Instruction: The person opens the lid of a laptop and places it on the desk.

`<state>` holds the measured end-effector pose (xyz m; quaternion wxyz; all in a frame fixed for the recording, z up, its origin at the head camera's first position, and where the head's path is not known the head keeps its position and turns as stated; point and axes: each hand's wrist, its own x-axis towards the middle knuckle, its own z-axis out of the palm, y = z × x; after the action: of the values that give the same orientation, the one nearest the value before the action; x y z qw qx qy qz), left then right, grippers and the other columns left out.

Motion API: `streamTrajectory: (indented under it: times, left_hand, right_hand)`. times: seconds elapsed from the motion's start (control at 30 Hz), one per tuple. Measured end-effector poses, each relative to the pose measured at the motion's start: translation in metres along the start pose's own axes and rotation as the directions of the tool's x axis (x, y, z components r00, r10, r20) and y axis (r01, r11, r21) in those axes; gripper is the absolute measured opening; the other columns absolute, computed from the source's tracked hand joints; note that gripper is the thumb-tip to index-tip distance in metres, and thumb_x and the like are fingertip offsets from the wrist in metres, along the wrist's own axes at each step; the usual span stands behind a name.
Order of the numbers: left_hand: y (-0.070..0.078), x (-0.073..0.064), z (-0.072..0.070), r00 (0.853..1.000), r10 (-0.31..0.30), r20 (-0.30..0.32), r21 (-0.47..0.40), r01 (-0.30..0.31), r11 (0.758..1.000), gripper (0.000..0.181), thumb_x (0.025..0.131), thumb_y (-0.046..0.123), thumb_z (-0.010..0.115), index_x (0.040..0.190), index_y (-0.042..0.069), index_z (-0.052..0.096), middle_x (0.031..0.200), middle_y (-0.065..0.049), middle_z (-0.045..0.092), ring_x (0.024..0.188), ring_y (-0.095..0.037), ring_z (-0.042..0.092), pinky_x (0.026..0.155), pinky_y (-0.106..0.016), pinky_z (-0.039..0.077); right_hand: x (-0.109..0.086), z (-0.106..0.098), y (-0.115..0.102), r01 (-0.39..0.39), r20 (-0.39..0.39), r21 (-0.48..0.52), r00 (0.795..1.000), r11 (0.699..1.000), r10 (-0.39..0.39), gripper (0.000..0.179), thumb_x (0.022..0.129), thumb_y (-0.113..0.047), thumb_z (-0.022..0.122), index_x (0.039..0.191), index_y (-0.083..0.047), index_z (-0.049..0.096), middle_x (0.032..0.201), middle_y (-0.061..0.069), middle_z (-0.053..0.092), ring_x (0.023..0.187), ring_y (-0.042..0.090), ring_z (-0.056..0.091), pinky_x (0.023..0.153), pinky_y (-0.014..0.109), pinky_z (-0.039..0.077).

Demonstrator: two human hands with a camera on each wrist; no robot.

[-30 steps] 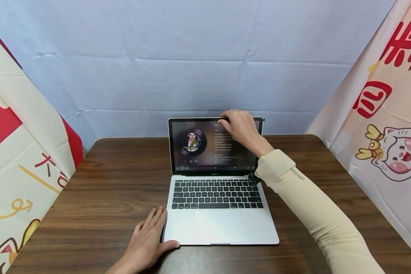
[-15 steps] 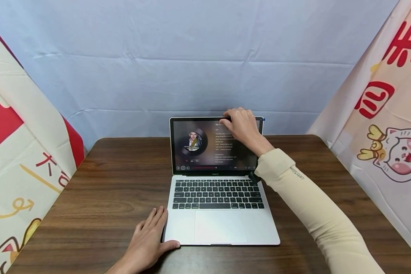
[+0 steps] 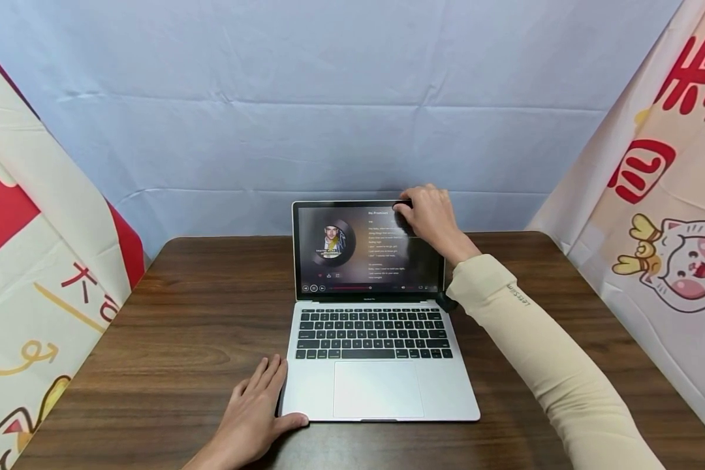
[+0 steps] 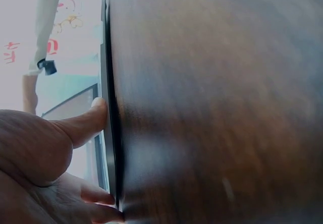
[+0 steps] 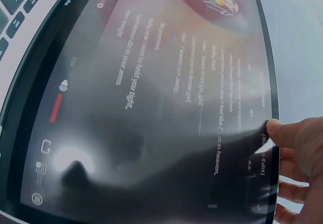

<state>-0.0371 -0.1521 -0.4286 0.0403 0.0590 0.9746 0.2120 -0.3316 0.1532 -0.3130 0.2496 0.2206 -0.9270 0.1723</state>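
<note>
A silver laptop (image 3: 308,391) stands unfolded on the wooden table, its lit screen (image 3: 358,245) showing a music player with lyrics. My right hand (image 3: 437,219) grips the top edge of the lid near its right end. In the right wrist view, the thumb (image 5: 278,133) lies on the screen side and the other fingers go behind the lid. Beside the laptop's left front corner rests my left hand (image 3: 252,411), fingers fairly straight along the left edge. Its thumb (image 4: 93,118) touches the base at the corner, as the left wrist view shows.
Dark wooden table (image 3: 188,313) surrounds the laptop. A pale blue cloth (image 3: 329,117) hangs behind the table. Printed cloths flank it, one on the left (image 3: 17,313) and one on the right (image 3: 670,365).
My right hand has shifted a little to the right along the lid's top edge, uncovering more of the lyrics. The left hand and the laptop base look the same.
</note>
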Motion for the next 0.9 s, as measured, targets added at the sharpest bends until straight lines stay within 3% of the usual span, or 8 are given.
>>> streamTrajectory:
  times: [0.43, 0.9]
  left_hand:
    - [-0.002, 0.000, 0.000, 1.000, 0.002, 0.002, 0.002, -0.002, 1.000, 0.101, 0.080, 0.051, 0.084, 0.153, -0.006, 0.044, 0.159, -0.027, 0.039, 0.149, -0.045, 0.032, 0.107, -0.064, 0.032]
    - [-0.001, -0.001, -0.001, 1.000, 0.015, -0.011, -0.004, -0.015, 1.000, 0.102, 0.079, 0.051, 0.084, 0.153, -0.007, 0.044, 0.159, -0.027, 0.038, 0.149, -0.045, 0.032, 0.108, -0.065, 0.032]
  right_hand:
    - [-0.003, -0.008, 0.016, -0.059, 0.020, -0.017, 0.998, 0.998, 0.060, 0.025, 0.099, -0.020, 0.072, 0.112, 0.000, 0.077, 0.111, 0.019, 0.075, 0.108, 0.043, 0.063, 0.092, 0.061, 0.043]
    - [-0.007, -0.010, 0.031, -0.078, 0.002, 0.003, 0.997, 0.997, 0.078, 0.022, 0.097, -0.014, 0.072, 0.112, 0.001, 0.077, 0.111, 0.021, 0.074, 0.106, 0.046, 0.064, 0.089, 0.061, 0.048]
